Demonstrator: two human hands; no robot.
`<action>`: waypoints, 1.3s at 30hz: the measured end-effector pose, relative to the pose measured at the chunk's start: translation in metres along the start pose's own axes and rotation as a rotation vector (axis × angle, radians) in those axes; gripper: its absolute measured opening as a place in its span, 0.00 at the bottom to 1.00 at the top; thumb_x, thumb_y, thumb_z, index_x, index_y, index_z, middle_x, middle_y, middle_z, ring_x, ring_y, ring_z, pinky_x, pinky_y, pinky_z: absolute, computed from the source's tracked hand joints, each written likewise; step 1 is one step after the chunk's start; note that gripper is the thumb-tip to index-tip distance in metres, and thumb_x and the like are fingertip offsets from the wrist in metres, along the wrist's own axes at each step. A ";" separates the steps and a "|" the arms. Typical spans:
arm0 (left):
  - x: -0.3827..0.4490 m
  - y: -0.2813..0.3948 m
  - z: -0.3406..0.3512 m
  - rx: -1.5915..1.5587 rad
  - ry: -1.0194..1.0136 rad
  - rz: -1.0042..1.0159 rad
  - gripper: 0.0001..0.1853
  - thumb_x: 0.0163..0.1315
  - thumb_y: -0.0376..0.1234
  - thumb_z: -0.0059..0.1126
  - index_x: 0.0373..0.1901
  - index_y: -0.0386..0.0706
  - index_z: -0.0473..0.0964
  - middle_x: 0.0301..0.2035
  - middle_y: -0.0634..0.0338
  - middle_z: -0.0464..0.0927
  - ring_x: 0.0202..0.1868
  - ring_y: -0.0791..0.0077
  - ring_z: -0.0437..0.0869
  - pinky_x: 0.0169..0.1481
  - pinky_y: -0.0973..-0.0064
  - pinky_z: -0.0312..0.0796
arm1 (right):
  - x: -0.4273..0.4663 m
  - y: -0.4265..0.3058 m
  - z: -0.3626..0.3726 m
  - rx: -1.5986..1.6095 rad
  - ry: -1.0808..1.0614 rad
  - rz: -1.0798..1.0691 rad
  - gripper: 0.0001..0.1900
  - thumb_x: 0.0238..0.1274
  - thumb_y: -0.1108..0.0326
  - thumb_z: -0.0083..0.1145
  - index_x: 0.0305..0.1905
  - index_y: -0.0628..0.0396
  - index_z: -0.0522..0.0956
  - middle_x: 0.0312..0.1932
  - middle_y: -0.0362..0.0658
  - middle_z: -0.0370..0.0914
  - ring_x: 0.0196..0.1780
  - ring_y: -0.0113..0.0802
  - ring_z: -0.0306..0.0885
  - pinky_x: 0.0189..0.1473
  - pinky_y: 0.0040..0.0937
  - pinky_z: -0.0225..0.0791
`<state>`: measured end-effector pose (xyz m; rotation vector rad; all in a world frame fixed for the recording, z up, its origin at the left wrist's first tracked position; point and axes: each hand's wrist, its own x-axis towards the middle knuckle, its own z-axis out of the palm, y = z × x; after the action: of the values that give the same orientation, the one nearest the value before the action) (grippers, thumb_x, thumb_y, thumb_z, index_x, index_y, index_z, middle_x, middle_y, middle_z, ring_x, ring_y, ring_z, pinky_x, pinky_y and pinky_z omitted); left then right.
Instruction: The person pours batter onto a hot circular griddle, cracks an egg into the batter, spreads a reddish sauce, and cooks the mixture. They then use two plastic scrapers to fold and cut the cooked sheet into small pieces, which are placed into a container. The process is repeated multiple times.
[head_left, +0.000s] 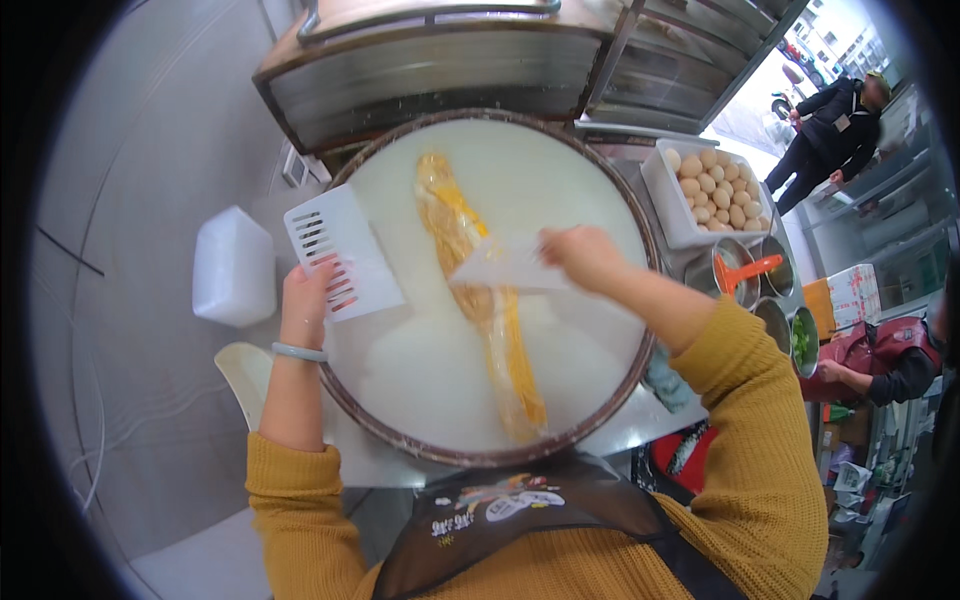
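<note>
A long folded roll (480, 300), yellow and brown under a thin translucent layer, lies across a round board or tray with a pale wet-looking surface (405, 375) and a dark rim. My left hand (306, 300) grips a white plastic scraper with a row of slots (360, 262) over the left edge of the round surface. My right hand (581, 259) holds a second white, flat scraper (510, 266), blurred, over the middle of the roll. Whether its edge touches the roll I cannot tell.
A white tub of eggs (716, 195) stands at the upper right, near metal pots (771, 319), one holding an orange-handled tool (739, 271). At the left are a white plastic container (234, 268) and a cream scoop (244, 371). A person (840, 135) stands beyond; another (892, 360) is at the right.
</note>
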<state>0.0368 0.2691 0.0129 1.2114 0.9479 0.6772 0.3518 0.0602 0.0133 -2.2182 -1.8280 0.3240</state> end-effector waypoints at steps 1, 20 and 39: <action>0.021 0.002 -0.007 0.097 0.045 -0.072 0.12 0.57 0.32 0.46 0.41 0.36 0.70 0.33 0.55 0.76 0.30 0.69 0.79 0.31 0.73 0.75 | 0.011 0.025 -0.021 0.189 0.037 0.088 0.03 0.47 0.70 0.48 0.29 0.54 0.73 0.25 0.44 0.77 0.31 0.41 0.77 0.29 0.36 0.67; 0.120 0.016 0.075 0.247 0.061 0.026 0.09 0.56 0.32 0.45 0.35 0.36 0.71 0.26 0.56 0.75 0.24 0.73 0.78 0.23 0.75 0.73 | 0.197 -0.013 0.034 1.347 0.072 0.377 0.04 0.53 0.76 0.45 0.34 0.63 0.68 0.22 0.48 0.72 0.21 0.37 0.74 0.23 0.33 0.72; -0.104 -0.046 -0.036 0.293 0.239 -0.173 0.11 0.59 0.34 0.46 0.40 0.38 0.70 0.28 0.59 0.75 0.27 0.75 0.77 0.27 0.76 0.74 | -0.110 0.029 -0.007 0.844 -0.004 0.797 0.03 0.56 0.72 0.45 0.36 0.54 0.65 0.26 0.41 0.72 0.25 0.26 0.72 0.23 0.24 0.69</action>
<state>-0.0456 0.1858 -0.0093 1.3032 1.3727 0.5652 0.3601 -0.0537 0.0120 -2.1167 -0.4983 1.0059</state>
